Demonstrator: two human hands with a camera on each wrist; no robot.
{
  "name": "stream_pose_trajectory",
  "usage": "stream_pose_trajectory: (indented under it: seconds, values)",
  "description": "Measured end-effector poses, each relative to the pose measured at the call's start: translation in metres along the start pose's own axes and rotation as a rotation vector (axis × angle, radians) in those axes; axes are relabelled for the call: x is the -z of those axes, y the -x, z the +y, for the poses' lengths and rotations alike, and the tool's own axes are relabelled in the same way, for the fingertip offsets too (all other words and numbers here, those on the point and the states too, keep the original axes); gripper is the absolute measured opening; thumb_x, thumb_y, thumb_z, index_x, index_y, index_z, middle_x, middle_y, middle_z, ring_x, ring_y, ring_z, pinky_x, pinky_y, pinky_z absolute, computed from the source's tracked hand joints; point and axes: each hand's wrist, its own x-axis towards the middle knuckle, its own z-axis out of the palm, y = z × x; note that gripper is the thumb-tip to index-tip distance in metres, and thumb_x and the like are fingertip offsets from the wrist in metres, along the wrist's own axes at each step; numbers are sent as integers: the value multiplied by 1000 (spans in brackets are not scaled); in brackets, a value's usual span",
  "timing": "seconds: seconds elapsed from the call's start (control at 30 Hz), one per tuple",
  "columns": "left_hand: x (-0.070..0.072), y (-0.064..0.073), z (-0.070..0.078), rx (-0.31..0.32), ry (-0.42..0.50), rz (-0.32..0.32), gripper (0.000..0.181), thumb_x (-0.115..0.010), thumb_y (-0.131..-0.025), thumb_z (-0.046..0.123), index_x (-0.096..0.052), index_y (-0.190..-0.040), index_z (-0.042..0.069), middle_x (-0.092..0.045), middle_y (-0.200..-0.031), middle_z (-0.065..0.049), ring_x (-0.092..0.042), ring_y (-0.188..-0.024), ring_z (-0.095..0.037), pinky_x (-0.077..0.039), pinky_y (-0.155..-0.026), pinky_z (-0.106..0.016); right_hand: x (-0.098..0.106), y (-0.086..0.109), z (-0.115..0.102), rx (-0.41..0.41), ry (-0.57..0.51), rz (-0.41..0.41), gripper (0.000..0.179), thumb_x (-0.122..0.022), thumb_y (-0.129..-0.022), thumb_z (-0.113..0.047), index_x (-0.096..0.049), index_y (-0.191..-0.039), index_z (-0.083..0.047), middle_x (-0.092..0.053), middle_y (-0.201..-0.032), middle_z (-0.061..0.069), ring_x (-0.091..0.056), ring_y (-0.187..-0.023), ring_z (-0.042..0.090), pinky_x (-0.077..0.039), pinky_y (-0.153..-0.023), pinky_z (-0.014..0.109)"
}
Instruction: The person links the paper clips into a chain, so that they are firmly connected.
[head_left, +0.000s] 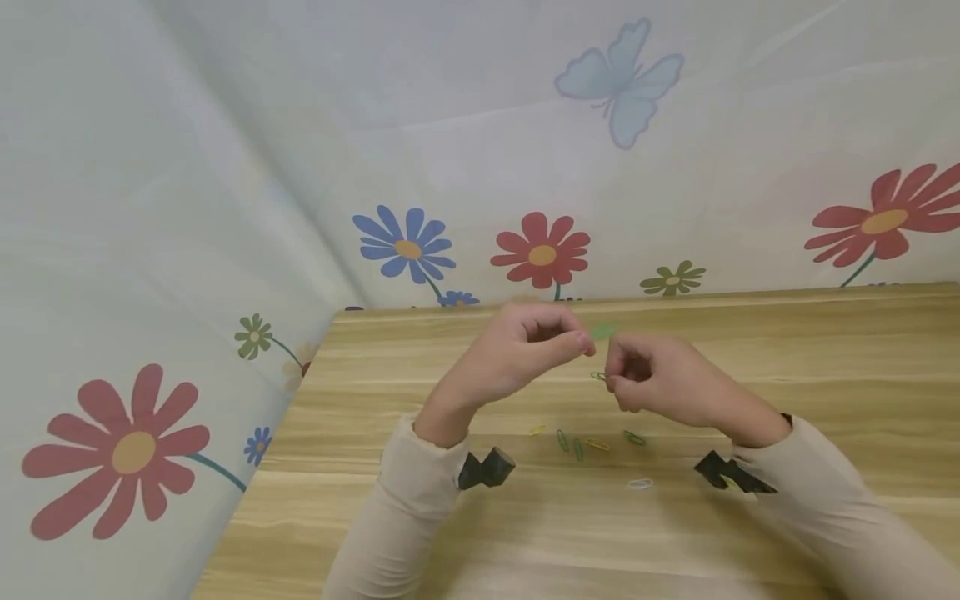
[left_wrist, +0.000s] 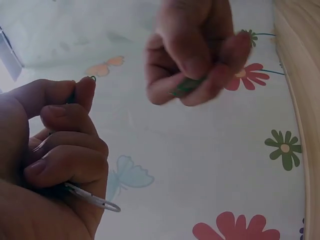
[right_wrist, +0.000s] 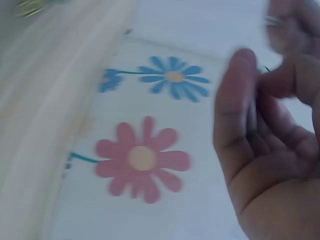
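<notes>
My left hand (head_left: 510, 354) is raised over the table, thumb and index finger pinching a small green paper clip (left_wrist: 92, 78), of which only a tip shows. A white paper clip (left_wrist: 95, 199) sticks out from under its curled lower fingers. Just to the right, my right hand (head_left: 667, 379) pinches another green paper clip (left_wrist: 187, 86) between thumb and fingers. The hands are apart. Below them, on the wooden table, lie green paper clips (head_left: 562, 440), yellow paper clips (head_left: 597, 444) and a white paper clip (head_left: 641, 483).
The wooden table (head_left: 360, 383) runs back to a pale cloth backdrop (head_left: 450, 150) printed with flowers and a butterfly. A blurred green patch (head_left: 602, 332) shows near the table's back, behind the hands. Black wrist mounts (head_left: 486, 468) sit at both cuffs.
</notes>
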Motion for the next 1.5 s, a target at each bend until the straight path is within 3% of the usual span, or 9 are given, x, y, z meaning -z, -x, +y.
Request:
stream_pose_trajectory:
  seconds: [0.13, 0.27, 0.4, 0.57, 0.93, 1.23, 1.33, 1.5]
  values:
    - [-1, -1, -2, 60, -53, -34, 14, -61, -99, 10, -70, -93, 0, -52, -75, -3, -43, -64, -17, -38, -60, -29, 8, 10, -17, 130, -108, 107, 12, -61, -93, 4, -59, -92, -8, -60, -76, 5, -59, -64, 22, -50, -58, 31]
    - [-2, -1, -2, 102, -105, -51, 15, -62, -99, 13, -70, -91, 2, -59, -80, -2, -50, -70, -16, -43, -64, -27, 10, 15, -25, 221, -91, 198, 16, -61, -94, 6, -63, -95, -10, -62, -78, 3, -59, -64, 20, -51, -57, 30]
    - [-4, 0, -2, 115, -128, -58, 14, -63, -99, 13, -70, -90, 5, -60, -79, -6, -50, -69, -16, -43, -64, -27, 8, 18, -30, 239, -52, 273, 16, -63, -94, 6, -66, -98, -8, -64, -80, 1, -62, -66, 18, -53, -59, 28]
    - [-5, 2, -3, 131, -142, -58, 14, -61, -99, 12, -70, -90, 4, -60, -78, -5, -50, -68, -15, -43, -64, -27, 6, 19, -34, 268, -1, 342, 19, -67, -91, 10, -60, -101, -5, -64, -86, 3, -64, -67, 17, -54, -60, 25]
    - [-6, -2, -5, 120, -149, -92, 16, -62, -98, 14, -68, -85, 7, -52, -69, 0, -46, -63, -13, -38, -59, -26, 7, 22, -40, 358, 115, 405, 28, -70, -85, 16, -58, -97, -7, -62, -84, -6, -61, -64, 10, -50, -56, 21]
    - [-7, -4, -7, 148, -207, -102, 16, -60, -99, 17, -69, -89, 10, -57, -76, -1, -49, -68, -13, -41, -63, -26, 21, 29, -39, 405, 150, 480, 33, -71, -79, 23, -60, -96, -4, -62, -87, -3, -59, -64, 9, -48, -57, 19]
    - [-9, -5, -10, 133, -174, -129, 19, -55, -104, 18, -70, -98, 8, -58, -77, -3, -50, -63, -17, -44, -58, -29, 23, 31, -40, 430, 137, 484, 31, -71, -80, 21, -61, -96, -3, -63, -87, -3, -59, -64, 9, -49, -57, 18]
    - [-14, -8, -16, 135, 18, -186, 26, -44, -109, 17, -62, -121, 2, -64, -85, -8, -56, -57, -24, -53, -56, -38, 21, 32, -43, 491, 129, 481, 26, -72, -83, 16, -63, -98, -3, -63, -84, -3, -59, -64, 8, -49, -59, 17]
